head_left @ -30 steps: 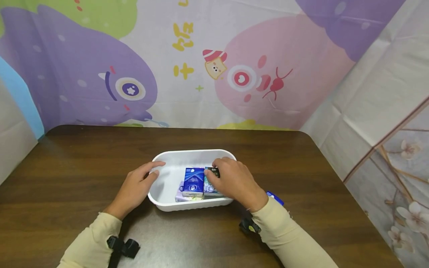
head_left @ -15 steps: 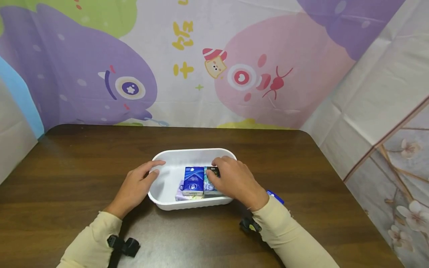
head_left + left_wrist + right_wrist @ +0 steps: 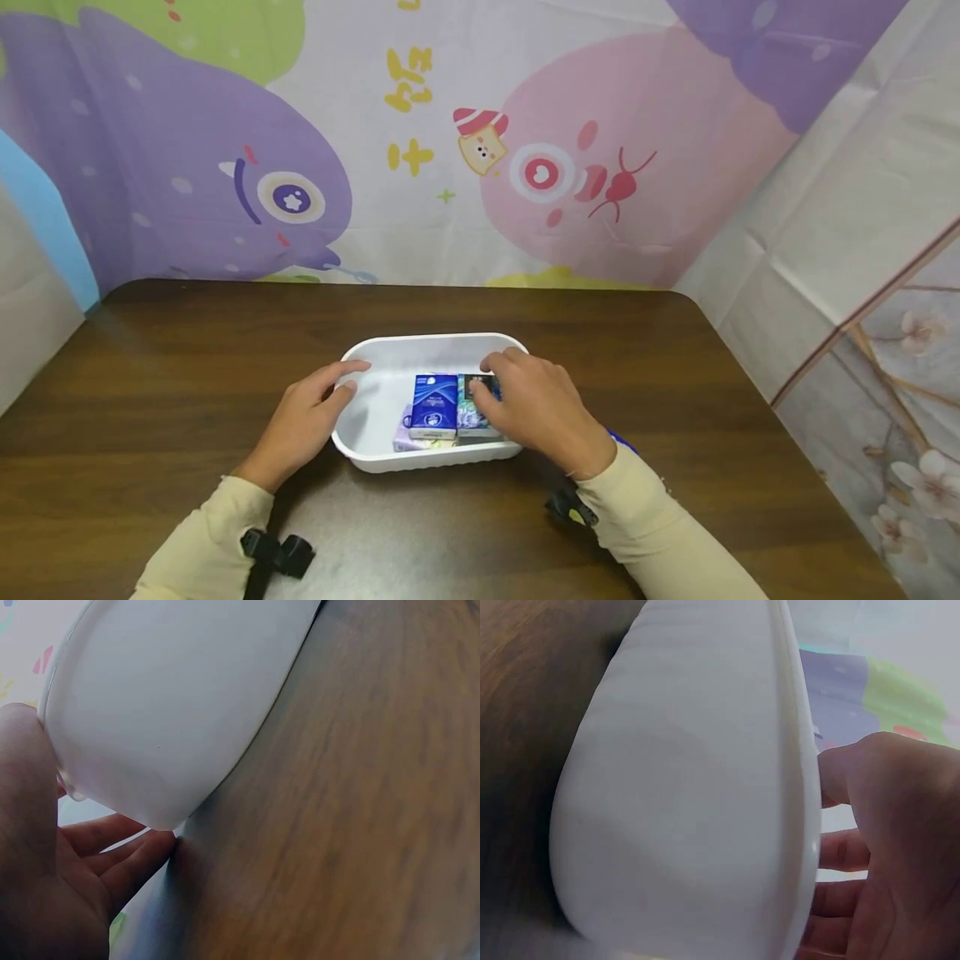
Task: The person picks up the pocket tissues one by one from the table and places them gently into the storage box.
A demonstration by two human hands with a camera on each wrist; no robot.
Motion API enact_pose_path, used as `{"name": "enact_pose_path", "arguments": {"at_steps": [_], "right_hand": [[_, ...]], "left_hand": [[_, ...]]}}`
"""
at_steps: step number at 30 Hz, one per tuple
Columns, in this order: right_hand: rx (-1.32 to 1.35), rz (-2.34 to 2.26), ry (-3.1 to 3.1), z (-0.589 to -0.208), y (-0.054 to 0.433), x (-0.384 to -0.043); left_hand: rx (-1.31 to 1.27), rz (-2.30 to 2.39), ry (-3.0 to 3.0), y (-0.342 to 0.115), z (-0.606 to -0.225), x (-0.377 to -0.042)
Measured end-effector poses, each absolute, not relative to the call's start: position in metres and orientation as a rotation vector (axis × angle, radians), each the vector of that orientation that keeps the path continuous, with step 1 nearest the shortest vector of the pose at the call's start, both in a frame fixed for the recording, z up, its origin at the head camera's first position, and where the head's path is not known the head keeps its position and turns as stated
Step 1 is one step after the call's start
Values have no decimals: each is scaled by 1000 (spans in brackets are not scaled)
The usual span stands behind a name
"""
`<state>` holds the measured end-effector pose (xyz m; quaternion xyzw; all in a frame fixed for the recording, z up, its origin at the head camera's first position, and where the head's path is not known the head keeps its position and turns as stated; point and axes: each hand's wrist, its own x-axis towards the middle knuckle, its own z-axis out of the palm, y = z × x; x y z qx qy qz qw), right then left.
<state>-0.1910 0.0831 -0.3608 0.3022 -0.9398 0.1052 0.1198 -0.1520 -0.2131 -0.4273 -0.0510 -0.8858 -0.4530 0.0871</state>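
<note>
A white plastic basin (image 3: 367, 417) stands on the table in the head view. My left hand (image 3: 303, 421) holds its left end, thumb over the rim and fingers along the outside; in the left wrist view the fingertips touch the wall's lower edge. Inside lie a blue printed pack (image 3: 433, 406), a dark pack with a floral print (image 3: 471, 421) and, partly beneath them, a pale purple pack (image 3: 402, 440). My right hand (image 3: 543, 408) reaches over the right rim, fingers spread. Its thumb overlaps the dark pack in view, whether touching cannot be told. The right wrist view shows its fingers behind the rim.
A blue item (image 3: 622, 440) lies on the brown table (image 3: 187, 375), mostly hidden behind the right forearm. A cartoon-printed cloth (image 3: 420, 208) hangs along the back edge, and a pale floral cloth (image 3: 847, 208) at the right. Black cameras sit on both wrists.
My right hand has shifted slightly right, showing more of the dark pack. The left hand and the basin have stayed nearly where they were.
</note>
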Motion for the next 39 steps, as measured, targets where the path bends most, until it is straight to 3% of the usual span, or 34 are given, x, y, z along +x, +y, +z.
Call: {"name": "enact_pose_path", "arguments": {"at_steps": [39], "right_hand": [[807, 221, -2661, -360, 149, -152]], "left_hand": [[-131, -1347, -2659, -213, -426, -152]]}}
